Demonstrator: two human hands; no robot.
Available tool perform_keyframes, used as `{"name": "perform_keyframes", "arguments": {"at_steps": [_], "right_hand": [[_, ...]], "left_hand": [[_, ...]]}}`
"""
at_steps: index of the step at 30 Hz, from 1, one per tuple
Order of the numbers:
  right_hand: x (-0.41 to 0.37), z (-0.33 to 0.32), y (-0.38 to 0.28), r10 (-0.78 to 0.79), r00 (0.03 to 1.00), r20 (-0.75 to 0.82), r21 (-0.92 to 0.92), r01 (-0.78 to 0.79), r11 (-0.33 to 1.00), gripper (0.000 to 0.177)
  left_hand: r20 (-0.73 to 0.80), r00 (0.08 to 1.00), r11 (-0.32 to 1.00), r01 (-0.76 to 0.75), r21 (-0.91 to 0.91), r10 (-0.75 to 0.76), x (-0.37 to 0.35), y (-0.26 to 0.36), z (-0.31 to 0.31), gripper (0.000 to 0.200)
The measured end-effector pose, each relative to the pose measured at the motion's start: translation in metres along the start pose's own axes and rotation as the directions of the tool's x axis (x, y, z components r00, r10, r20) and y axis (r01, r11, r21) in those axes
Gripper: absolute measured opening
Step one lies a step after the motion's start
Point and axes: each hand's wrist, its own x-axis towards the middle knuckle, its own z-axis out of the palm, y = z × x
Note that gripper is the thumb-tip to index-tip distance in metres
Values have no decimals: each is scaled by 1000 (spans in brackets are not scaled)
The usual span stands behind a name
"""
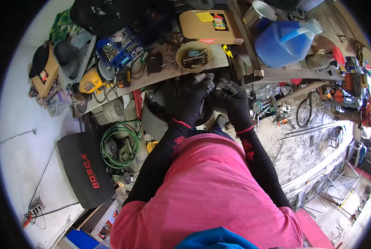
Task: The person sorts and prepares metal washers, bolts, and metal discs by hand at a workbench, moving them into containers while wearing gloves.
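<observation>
Both hands wear dark gloves with worn grey fingertips and are raised close together at the bench's front edge. My left hand [196,92] has its fingers curled together; whatever they hold, if anything, is hidden. Beside it, a small gap away, my right hand [232,96] is also closed with bent fingers, and its contents cannot be made out. Just beyond the fingertips stands a yellowish bowl [179,62] holding metal rods or bolts. Below the left hand is a large dark round container [156,108], partly covered by the forearm.
On the bench lie a cardboard box [189,31], a blue parts organizer [118,62], a yellow angle grinder [92,81] and loose screws [170,56]. A blue jug [277,47] stands on the right-hand shelf. Below left are a coiled green hose [104,151] and a black BOSCA case [75,166].
</observation>
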Motion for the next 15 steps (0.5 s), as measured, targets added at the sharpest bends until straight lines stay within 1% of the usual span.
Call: {"name": "perform_keyframes", "arguments": {"at_steps": [1, 2, 3, 4, 6, 7, 8, 9, 10, 11, 12, 13, 14, 15], "right_hand": [[-1, 0, -1, -1, 1000, -7, 4, 1, 1000, 31], [-3, -1, -2, 12, 1000, -21, 48, -11, 999, 32], [-3, -1, -4, 22, 999, -35, 93, -19, 996, 32], [-3, 0, -7, 17, 999, -42, 97, -13, 995, 32], [-6, 1, -13, -34, 996, -82, 75, 40, 996, 32], [-6, -1, -16, -38, 995, -89, 78, 45, 996, 32], [-6, -1, -19, -116, 988, -100, -26, 114, 993, 33], [-7, -2, -22, -193, 976, -102, -129, 179, 975, 34], [-9, -3, -24, -192, 976, -107, -127, 178, 976, 34], [-12, -4, -28, -253, 963, -92, -322, 212, 923, 35], [-13, -6, -31, -308, 949, -64, -504, 236, 831, 37], [-14, -9, -33, -307, 950, -66, -503, 233, 832, 37], [-14, -11, -34, -337, 941, -29, -526, 273, 806, 38], [-13, -14, -37, -367, 930, 10, -547, 313, 777, 39]], "left_hand": [[6, 1000, 1000, 3, 4, -3, 0, -4, 4, 36], [24, 996, 984, -92, 152, 90, 0, -8, 7, 35], [58, 982, 937, -190, 293, 181, 1, -10, 10, 35], [67, 981, 936, -192, 295, 181, 1, -10, 12, 35], [188, 924, 813, -381, 440, 332, 0, -7, 15, 31], [196, 923, 812, -384, 439, 331, 1, -6, 17, 31], [143, 960, 903, -277, 329, 242, 1, -5, 19, 28], [100, 985, 965, -160, 207, 141, 1, -4, 19, 27], [103, 985, 965, -158, 210, 139, -1, -5, 18, 27], [118, 985, 903, -163, 397, 126, -4, -8, 15, 25], [124, 985, 859, -163, 485, 117, -5, -11, 15, 24], [130, 986, 806, -163, 569, 108, -7, -12, 15, 23], [154, 975, 851, -218, 477, 163, -7, -13, 16, 23], [164, 968, 870, -244, 429, 191, -8, -12, 16, 24]]}}
